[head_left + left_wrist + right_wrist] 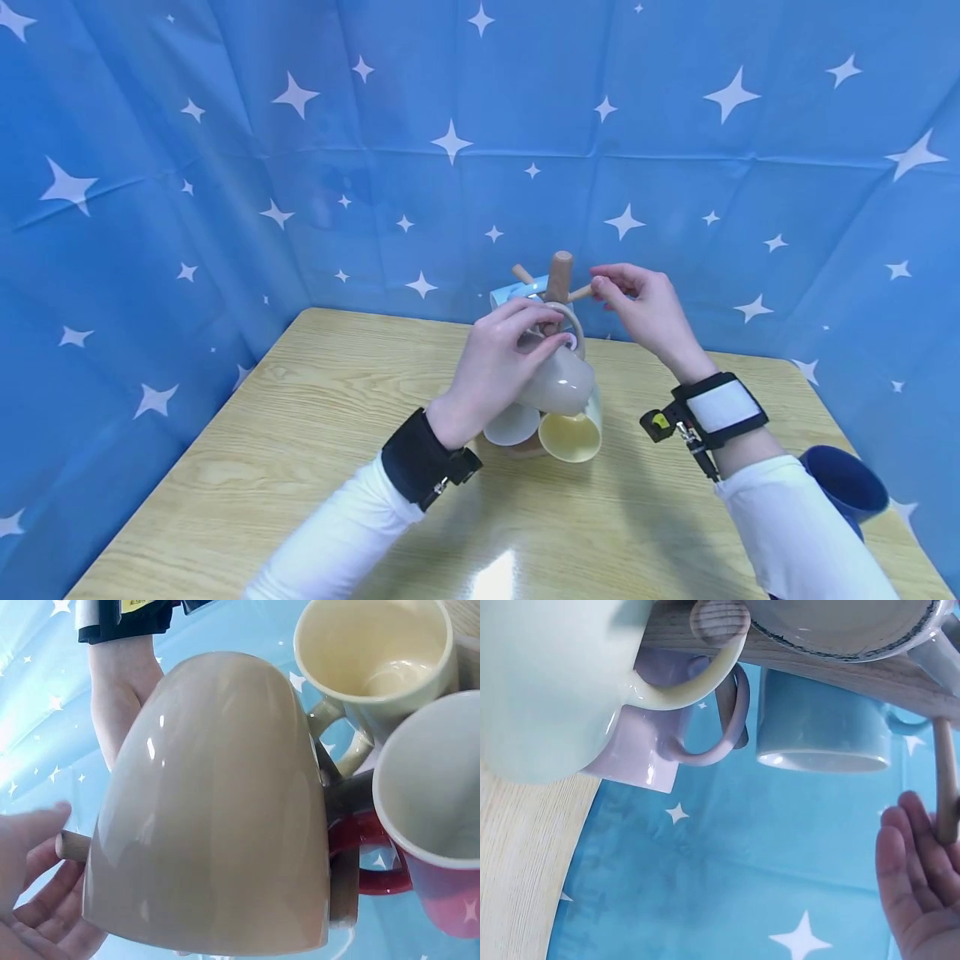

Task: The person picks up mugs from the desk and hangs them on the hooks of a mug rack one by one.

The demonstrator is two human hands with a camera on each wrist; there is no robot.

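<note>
A wooden mug tree point(559, 277) stands on the table with several mugs on its pegs. My left hand point(506, 354) is at the front, its thumb and fingertips curled at the handle of a glossy beige mug point(558, 385), beside a peg end point(73, 846). The mug's body tilts downward and covers part of the fingers in the left wrist view. On the tree's right, my right hand point(641, 308) pinches the end of another wooden peg point(945, 780), which carries no mug. Below the beige mug hang a pale yellow mug point(572, 437) and a white-lined red-pink mug point(450, 896).
A light blue mug point(821, 724) and a lilac mug point(641, 750) hang on other sides of the tree. Near the right table edge sits a dark blue mug point(843, 482), beside my right sleeve. A starry blue curtain point(405, 100) closes off the back and sides of the table point(300, 417).
</note>
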